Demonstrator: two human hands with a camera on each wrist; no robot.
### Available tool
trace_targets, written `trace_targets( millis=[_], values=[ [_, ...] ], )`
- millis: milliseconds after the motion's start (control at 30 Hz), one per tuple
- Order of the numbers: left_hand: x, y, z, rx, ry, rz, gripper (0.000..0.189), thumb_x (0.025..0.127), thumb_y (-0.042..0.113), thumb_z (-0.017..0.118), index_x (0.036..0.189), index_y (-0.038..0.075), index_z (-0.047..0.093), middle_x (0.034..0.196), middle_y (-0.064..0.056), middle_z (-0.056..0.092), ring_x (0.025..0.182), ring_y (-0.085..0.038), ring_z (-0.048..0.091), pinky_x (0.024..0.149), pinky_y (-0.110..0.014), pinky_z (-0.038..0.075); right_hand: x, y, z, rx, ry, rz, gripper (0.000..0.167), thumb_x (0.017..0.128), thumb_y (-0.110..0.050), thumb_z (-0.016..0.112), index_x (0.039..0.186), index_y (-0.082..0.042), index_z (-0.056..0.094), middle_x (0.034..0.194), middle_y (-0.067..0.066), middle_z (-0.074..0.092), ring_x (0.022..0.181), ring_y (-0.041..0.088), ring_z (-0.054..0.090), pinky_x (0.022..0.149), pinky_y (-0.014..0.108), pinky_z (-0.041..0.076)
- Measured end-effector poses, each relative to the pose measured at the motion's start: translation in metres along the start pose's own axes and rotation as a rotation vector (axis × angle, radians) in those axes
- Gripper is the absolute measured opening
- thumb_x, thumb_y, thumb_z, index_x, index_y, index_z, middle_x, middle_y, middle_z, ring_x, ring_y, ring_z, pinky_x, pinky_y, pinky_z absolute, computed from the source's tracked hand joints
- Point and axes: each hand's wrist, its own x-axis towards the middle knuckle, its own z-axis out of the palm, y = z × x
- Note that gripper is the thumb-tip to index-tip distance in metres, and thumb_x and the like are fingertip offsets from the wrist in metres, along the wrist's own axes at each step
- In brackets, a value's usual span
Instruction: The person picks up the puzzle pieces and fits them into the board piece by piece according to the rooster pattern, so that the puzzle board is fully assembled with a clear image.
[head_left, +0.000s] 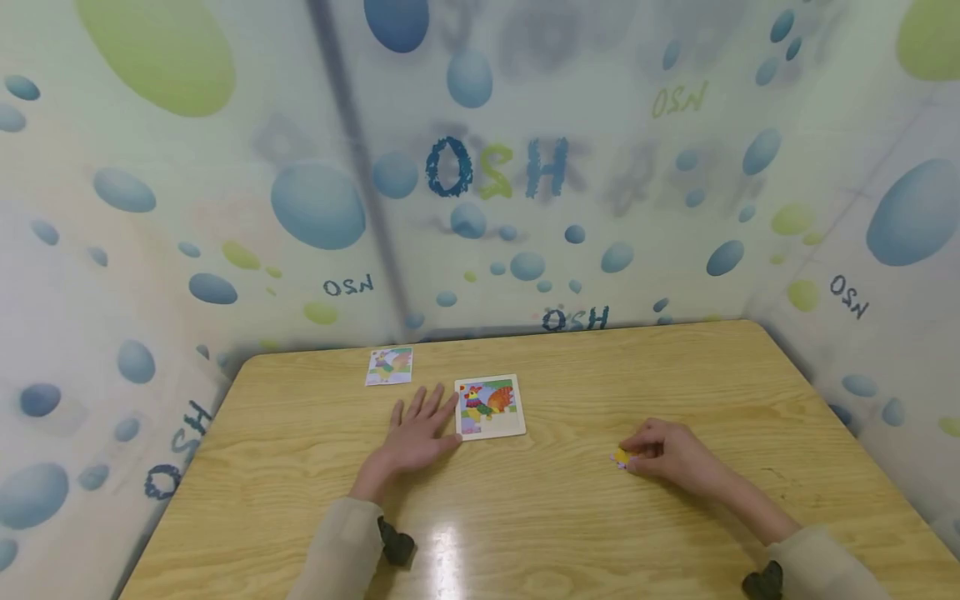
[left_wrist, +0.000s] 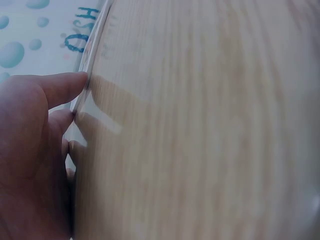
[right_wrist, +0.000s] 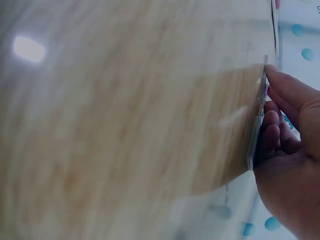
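My left hand (head_left: 412, 439) lies flat with fingers spread, its thumb and index fingertip at the left edge of a square rooster jigsaw puzzle (head_left: 487, 400). The pale tray (head_left: 522, 419) around it shows bare board at the lower right of the picture. Farther right, my right hand (head_left: 670, 457) pinches a small yellow and pinkish puzzle piece (head_left: 622, 457) between thumb and fingers, close over the table. From the right wrist, a thin piece (right_wrist: 263, 85) appears edge-on at the fingertips, with another flat edge (right_wrist: 254, 145) below it, beside the curled fingers.
A square card (head_left: 389, 367) with a paler print of the same rooster lies near the table's far left edge. The wooden table (head_left: 570, 517) reaches a wall (head_left: 480, 250) of printed fabric at the back and sides.
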Motion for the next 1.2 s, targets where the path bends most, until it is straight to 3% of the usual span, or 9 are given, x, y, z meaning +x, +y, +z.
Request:
trace_targets(
  millis=[367,600,767,1033,1200],
  values=[
    [0.002,-0.002,0.001,-0.003,0.001,0.012,0.072,0.104,0.043,0.05,0.164,0.012,0.024,0.171,-0.015,0.007,0.156,-0.04,-0.005,0.118,-0.065,-0.009,0.001,-0.005,0.002,-0.038,-0.024,0.025,0.022,0.087,-0.012,0.083,0.106,-0.008,0.072,0.095,-0.002,0.062,0.076,0.007,0.052,0.064,0.024,0.048],
    [0.0,-0.004,0.002,-0.011,0.012,0.014,0.071,0.104,0.042,0.051,0.163,0.011,0.027,0.171,-0.015,0.009,0.155,-0.042,-0.003,0.118,-0.066,-0.008,0.006,-0.013,0.004,-0.028,-0.056,0.056,0.02,0.087,-0.009,0.081,0.101,-0.009,0.067,0.084,-0.003,0.06,0.074,0.009,0.053,0.063,0.025,0.047],
    [0.002,-0.004,0.003,-0.007,0.003,0.011,0.071,0.104,0.044,0.051,0.164,0.014,0.026,0.171,-0.012,0.007,0.156,-0.04,-0.004,0.118,-0.065,-0.008,0.012,-0.016,0.006,-0.044,-0.05,0.062,0.013,0.089,-0.009,0.078,0.099,-0.011,0.069,0.085,-0.005,0.063,0.076,0.008,0.056,0.065,0.025,0.049],
    [0.002,-0.002,0.0,0.01,0.0,0.001,0.071,0.104,0.045,0.051,0.163,0.013,0.028,0.171,-0.012,0.009,0.156,-0.04,-0.002,0.118,-0.066,-0.006,0.046,-0.028,0.026,0.022,-0.018,0.031,0.007,0.093,-0.007,0.073,0.099,-0.009,0.071,0.087,-0.004,0.066,0.079,0.012,0.06,0.068,0.027,0.051],
    [0.001,-0.004,0.001,0.026,-0.007,-0.008,0.072,0.104,0.047,0.049,0.164,0.015,0.026,0.171,-0.011,0.008,0.156,-0.038,-0.004,0.119,-0.065,-0.006,0.076,-0.042,0.043,0.076,-0.015,0.067,0.007,0.094,-0.005,0.072,0.1,-0.008,0.071,0.088,-0.002,0.066,0.081,0.017,0.059,0.069,0.028,0.05]
  ],
)
